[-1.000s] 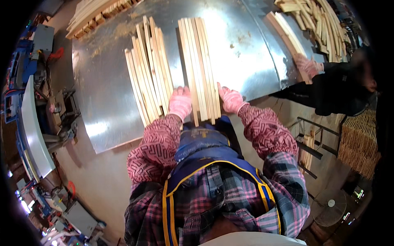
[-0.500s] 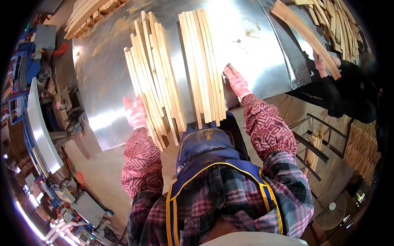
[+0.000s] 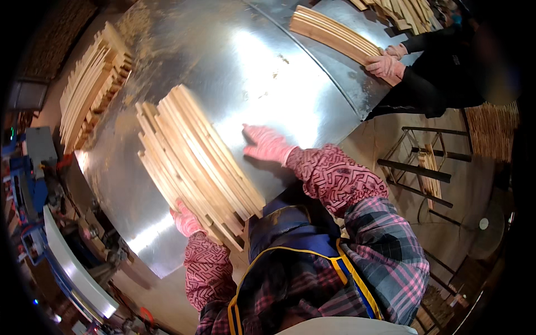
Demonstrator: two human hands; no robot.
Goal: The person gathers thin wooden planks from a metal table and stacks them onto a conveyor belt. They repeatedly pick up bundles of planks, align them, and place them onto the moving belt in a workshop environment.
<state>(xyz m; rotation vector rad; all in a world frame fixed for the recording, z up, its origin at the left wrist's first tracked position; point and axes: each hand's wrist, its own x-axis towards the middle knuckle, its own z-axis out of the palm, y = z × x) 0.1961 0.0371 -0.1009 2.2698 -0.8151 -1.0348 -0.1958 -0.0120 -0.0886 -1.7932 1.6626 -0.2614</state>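
Pale wooden strips (image 3: pixel 195 162) lie side by side in one long bundle on the shiny metal tabletop (image 3: pixel 223 72), their ends uneven. At the bundle's near left edge, my left hand (image 3: pixel 187 219), in a pink glove, rests against the outer strips with its fingers stretched along them. My right hand (image 3: pixel 267 144), gloved alike, hovers just to the right of the bundle, apart from it. Its fingers are spread and nothing is in them.
A stack of curved strips (image 3: pixel 92 92) sits at the table's far left. At the right, a co-worker's gloved hands (image 3: pixel 388 64) hold curved wooden pieces (image 3: pixel 335 34). A metal frame stand (image 3: pixel 419 167) is on the floor at the right; machinery (image 3: pixel 72 262) stands at the left.
The two separate groups of strips are now together as one bundle. My right hand has come off their side. The view has turned, and the co-worker's pieces lie farther onto the table.
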